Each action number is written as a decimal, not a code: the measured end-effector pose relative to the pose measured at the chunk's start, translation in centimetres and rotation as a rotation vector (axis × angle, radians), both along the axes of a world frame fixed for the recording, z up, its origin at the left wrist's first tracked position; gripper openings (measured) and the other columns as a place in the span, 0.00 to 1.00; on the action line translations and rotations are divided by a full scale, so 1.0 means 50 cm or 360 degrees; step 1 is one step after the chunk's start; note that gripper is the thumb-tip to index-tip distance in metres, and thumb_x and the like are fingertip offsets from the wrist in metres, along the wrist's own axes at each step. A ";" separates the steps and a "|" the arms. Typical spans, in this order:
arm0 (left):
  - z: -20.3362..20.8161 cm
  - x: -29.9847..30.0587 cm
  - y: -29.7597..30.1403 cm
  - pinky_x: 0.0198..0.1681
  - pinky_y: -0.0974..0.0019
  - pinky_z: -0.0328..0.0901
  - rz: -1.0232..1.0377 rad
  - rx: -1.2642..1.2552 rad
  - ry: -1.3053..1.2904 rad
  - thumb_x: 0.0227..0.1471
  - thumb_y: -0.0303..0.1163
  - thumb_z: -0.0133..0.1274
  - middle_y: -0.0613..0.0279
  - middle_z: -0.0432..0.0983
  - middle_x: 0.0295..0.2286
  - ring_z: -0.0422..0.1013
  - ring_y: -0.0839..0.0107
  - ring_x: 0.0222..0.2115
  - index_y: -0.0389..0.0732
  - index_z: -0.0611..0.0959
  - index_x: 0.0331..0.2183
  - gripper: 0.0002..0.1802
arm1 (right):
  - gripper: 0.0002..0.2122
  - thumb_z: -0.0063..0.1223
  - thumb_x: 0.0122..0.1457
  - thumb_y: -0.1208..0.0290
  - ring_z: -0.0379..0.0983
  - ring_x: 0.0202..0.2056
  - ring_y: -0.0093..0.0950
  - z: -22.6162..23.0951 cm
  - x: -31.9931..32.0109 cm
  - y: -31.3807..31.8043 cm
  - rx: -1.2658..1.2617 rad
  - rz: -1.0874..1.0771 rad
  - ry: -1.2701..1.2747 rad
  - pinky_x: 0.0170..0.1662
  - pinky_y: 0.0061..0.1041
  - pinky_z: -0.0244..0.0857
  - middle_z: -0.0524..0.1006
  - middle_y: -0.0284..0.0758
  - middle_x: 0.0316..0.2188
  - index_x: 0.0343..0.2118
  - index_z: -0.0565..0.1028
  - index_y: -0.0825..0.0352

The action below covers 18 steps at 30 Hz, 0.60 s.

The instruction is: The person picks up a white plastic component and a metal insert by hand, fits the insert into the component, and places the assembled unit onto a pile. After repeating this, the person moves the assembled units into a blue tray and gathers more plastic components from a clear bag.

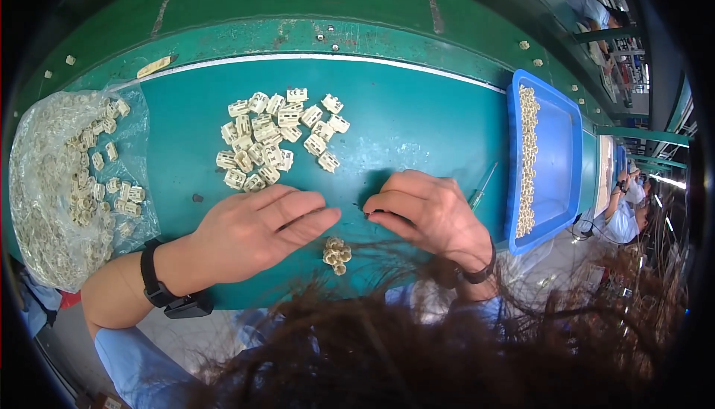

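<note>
My left hand [261,223] is over the green work surface with its fingers stretched out to the right. Its thumb is hidden, and I see nothing held in it. Facing it, my right hand [432,212] pinches a small black piece [377,212] between thumb and fingertips; most of that piece is covered. Just beyond my left hand lies a loose heap of cream plastic housings [264,133] with slotted sides. Closer to me, below the gap between the hands, stands a small cluster of similar cream parts [337,255] with round openings.
A clear plastic bag [45,156] full of cream parts lies at the left. On the right stands a blue tray [551,163] with rows of parts along its left side. A thin screwdriver [485,184] lies beside it. A yellow-handled knife [155,66] rests at the back left.
</note>
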<state>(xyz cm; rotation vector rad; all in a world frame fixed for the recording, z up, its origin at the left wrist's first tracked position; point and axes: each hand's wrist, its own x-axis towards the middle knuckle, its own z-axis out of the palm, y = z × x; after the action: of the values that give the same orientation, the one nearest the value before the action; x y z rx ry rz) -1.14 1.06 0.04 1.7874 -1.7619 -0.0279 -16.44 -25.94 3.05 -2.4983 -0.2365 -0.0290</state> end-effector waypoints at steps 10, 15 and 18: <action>0.014 0.004 -0.012 0.32 0.65 0.78 0.0051 -0.0146 0.0049 0.55 0.29 0.75 0.64 0.83 0.39 0.81 0.66 0.37 0.40 0.92 0.43 0.14 | 0.09 0.75 0.57 0.72 0.83 0.34 0.35 0.001 0.003 0.006 -0.0014 0.0067 -0.0085 0.34 0.36 0.78 0.81 0.31 0.32 0.40 0.86 0.60; -0.013 -0.018 -0.001 0.32 0.65 0.77 0.0073 -0.0037 0.0395 0.52 0.29 0.76 0.65 0.82 0.41 0.79 0.66 0.36 0.40 0.91 0.40 0.13 | 0.09 0.73 0.57 0.73 0.81 0.33 0.35 -0.001 0.002 0.006 0.0026 0.0075 -0.0121 0.33 0.37 0.77 0.78 0.31 0.32 0.39 0.84 0.60; -0.007 -0.014 -0.006 0.34 0.65 0.76 0.0051 -0.0005 0.0382 0.51 0.29 0.75 0.66 0.80 0.42 0.77 0.66 0.37 0.41 0.90 0.41 0.14 | 0.09 0.73 0.57 0.73 0.81 0.33 0.35 0.000 0.000 0.009 0.0066 0.0084 -0.0120 0.33 0.37 0.77 0.78 0.31 0.32 0.39 0.84 0.60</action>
<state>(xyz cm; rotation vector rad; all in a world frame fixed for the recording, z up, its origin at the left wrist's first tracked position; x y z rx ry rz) -1.85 0.76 -0.31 1.7308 -1.5621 -0.2175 -16.42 -25.47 3.07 -2.4514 -0.3303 -0.1057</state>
